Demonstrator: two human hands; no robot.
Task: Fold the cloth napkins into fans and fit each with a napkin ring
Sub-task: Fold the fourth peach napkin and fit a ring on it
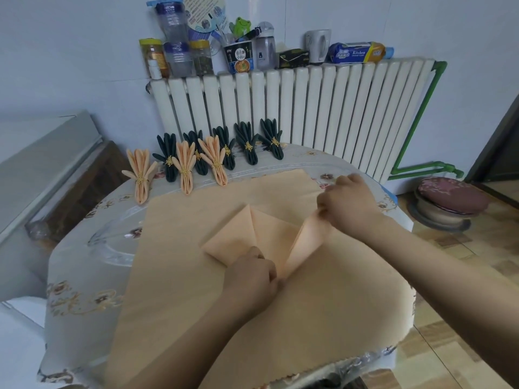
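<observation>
The peach napkin (261, 234) lies mid-tabletop (84, 248), soft and limp (likely slippery). Left hand (252, 273) pins its near point; right hand (348, 203) pinches 1 pleated edge, the best grip.

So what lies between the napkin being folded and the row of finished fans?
In the head view, only the flat peach cloth, then a strip of floral tablecloth, separates the folded napkin from the finished fans.
</observation>
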